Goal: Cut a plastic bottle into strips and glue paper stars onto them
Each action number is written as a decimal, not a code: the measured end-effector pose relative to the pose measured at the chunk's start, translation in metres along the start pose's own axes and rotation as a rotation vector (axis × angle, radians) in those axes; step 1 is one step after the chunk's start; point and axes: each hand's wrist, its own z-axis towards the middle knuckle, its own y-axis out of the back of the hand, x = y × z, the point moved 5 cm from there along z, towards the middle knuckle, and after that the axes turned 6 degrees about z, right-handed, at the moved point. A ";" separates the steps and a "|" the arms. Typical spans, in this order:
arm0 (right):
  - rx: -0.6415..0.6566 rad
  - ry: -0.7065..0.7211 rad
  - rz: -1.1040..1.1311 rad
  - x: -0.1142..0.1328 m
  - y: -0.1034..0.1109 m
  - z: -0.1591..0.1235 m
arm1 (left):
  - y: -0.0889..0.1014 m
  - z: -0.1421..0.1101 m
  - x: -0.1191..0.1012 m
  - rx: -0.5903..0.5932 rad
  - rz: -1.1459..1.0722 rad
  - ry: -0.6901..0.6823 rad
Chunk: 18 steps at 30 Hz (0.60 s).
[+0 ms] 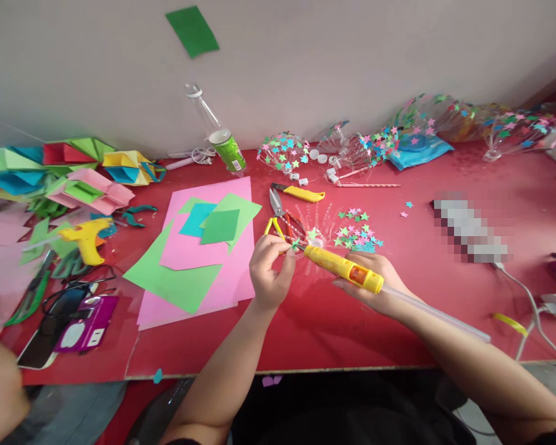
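Observation:
My right hand (375, 281) is closed round a yellow glue gun (338, 266), with a long clear glue stick (440, 312) jutting from its back end. The gun's nozzle points left and meets a small green paper star (295, 244), pinched between the thumb and finger of my left hand (271, 266). Just behind lies a spray of clear plastic strips (312, 222) with a pale star among them. To its right is a pile of small coloured paper stars (356, 233). Scissors (276, 203) lie behind my left hand, partly covered.
A yellow box cutter (304, 193) and stacked coloured paper (185, 287) lie nearby. A bottle (227, 148) stands by the wall, beside star-covered ornaments (285, 151). Another glue gun (89, 240), a purple box (90, 324) and someone's arm (0, 377) are at left. A blurred-out object (467, 225) lies right.

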 end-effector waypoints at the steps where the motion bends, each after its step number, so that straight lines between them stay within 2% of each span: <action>1: -0.003 0.006 -0.001 0.000 0.000 0.000 | 0.000 0.000 0.000 0.000 0.000 0.000; 18: -0.016 0.011 -0.028 0.002 0.001 0.000 | -0.001 0.000 0.000 -0.003 -0.010 0.001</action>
